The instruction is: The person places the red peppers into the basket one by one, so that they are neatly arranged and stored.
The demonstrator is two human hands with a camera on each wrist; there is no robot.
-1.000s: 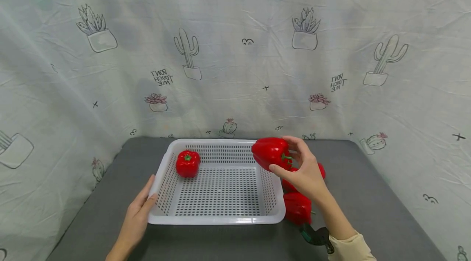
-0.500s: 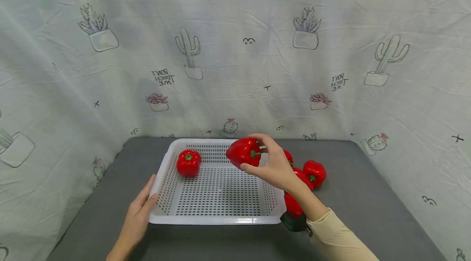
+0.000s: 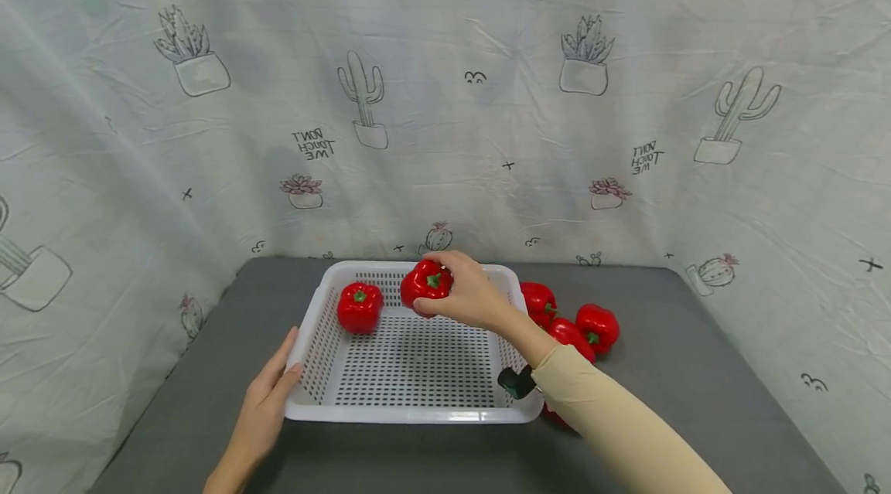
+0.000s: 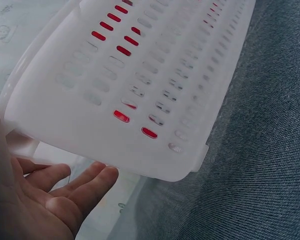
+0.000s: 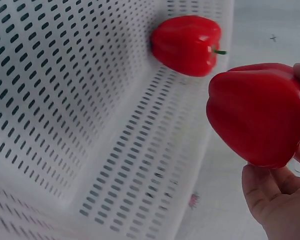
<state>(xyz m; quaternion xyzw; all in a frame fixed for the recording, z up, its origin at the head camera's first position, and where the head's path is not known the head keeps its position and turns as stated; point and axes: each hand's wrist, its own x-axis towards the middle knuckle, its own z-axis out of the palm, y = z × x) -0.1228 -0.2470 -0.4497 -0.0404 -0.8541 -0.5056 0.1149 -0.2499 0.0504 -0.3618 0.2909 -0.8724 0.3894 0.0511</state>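
Note:
My right hand [image 3: 475, 294] holds a red bell pepper [image 3: 421, 287] above the back part of a white perforated plastic basket [image 3: 411, 415]. The thumb lies on the pepper's near side, the fingers on its far side, and its green stem faces right. Inside the basket's back left corner sits another red bell pepper [image 3: 360, 310], stem up. My left hand [image 3: 259, 405] holds the basket's left rim; in the left wrist view its fingers [image 4: 97, 182] are at the rim's underside. In the right wrist view the held pepper [image 5: 260, 117] hangs apart from the one in the basket [image 5: 187, 45].
Right of the basket, several more red bell peppers lie on the grey table [image 3: 696, 386], among them one pepper [image 3: 597, 328] farthest right. My right forearm partly hides this group. A pale curtain [image 3: 445, 107] with cactus drawings hangs behind the table.
My right hand has carried the pepper left, from over the basket's right rim to above its back middle, turning the stem toward me. The left hand stays at the left rim.

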